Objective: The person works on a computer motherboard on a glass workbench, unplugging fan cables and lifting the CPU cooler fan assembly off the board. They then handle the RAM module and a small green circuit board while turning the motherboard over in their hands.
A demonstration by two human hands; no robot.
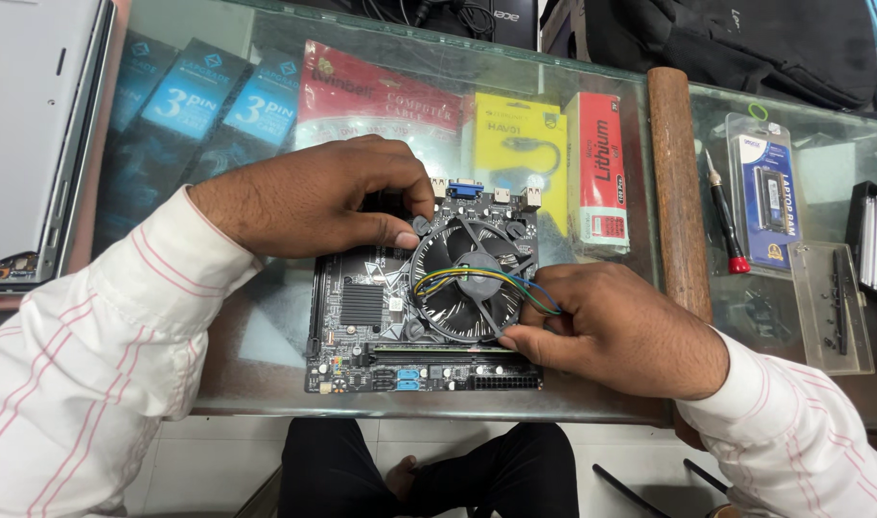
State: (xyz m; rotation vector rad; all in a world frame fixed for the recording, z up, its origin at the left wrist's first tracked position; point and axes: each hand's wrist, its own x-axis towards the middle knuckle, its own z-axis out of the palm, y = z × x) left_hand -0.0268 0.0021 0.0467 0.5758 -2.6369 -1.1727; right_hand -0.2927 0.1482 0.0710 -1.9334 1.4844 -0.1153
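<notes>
A black computer mainboard [362,336] lies on a glass counter [266,317]. On it sits a round black cooler fan [470,278] with coloured wires [457,278] running across its hub. My left hand [314,197] pinches the fan's upper left corner peg with thumb and fingers. At the fan's lower right corner my right hand [616,331] presses down, its fingers closed on the rim where the wires run under them. A small black finned heatsink [362,304] sits left of the fan.
Packaged cables and boxes [381,101] lie under the glass. A wooden bar [678,187] divides the counter. Right of it lie a red-handled screwdriver [724,216], a packaged memory stick [764,192] and a clear case [831,307]. A grey laptop [35,125] sits far left.
</notes>
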